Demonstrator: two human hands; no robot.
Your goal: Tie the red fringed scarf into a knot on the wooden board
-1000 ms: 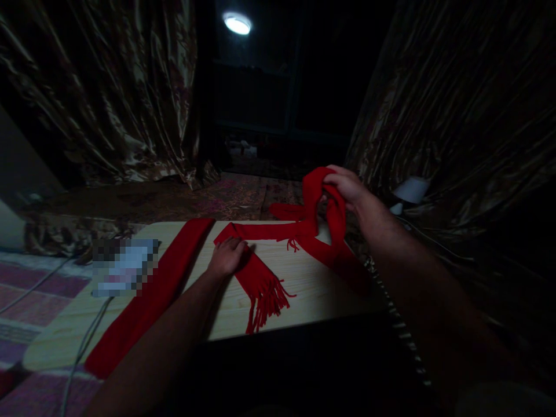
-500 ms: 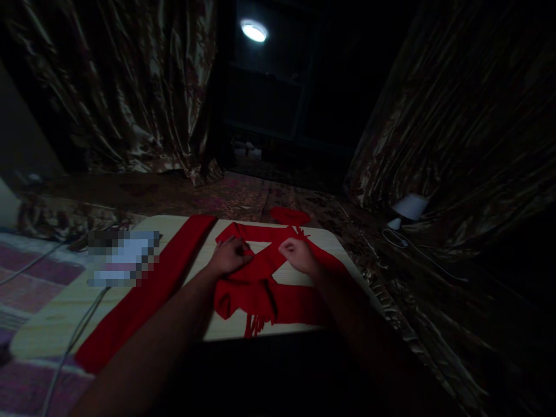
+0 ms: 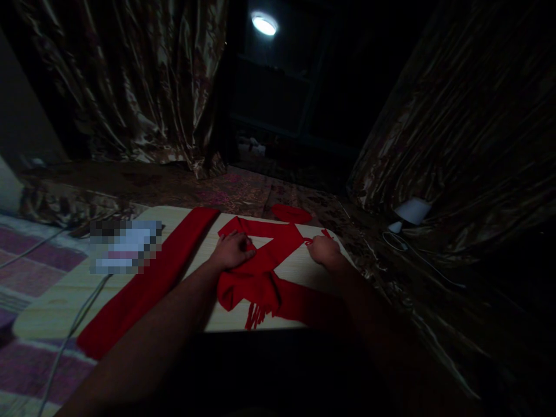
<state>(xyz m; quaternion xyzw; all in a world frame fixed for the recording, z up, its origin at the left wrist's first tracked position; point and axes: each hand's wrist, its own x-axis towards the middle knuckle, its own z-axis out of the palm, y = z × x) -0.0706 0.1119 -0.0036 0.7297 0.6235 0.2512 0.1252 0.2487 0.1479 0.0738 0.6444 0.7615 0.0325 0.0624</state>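
A red fringed scarf (image 3: 271,249) lies in crossing, zigzag folds on a pale wooden board-like table (image 3: 286,269). My left hand (image 3: 233,250) rests on the scarf's left fold, thumb apart and fingers laid over the cloth. Near the table's right edge, my right hand (image 3: 324,251) is closed on the scarf's far fringed end, with strands showing on either side of the fist. Another fringe (image 3: 257,315) hangs from the near fold. To the left, a long flat strip of red cloth (image 3: 152,284) stretches diagonally across the table.
At the left of the table lies a blurred-out flat object (image 3: 125,246) with a cable (image 3: 72,339) running toward me. A red bundle (image 3: 291,213) sits just past the far edge. A small white lamp (image 3: 412,211) with a cord stands right, by the curtains (image 3: 174,87).
My right hand has moved right, from the middle of the scarf to its fringed end, and the cloth that lay along the table's right side has shifted. My left hand stays on the fold.
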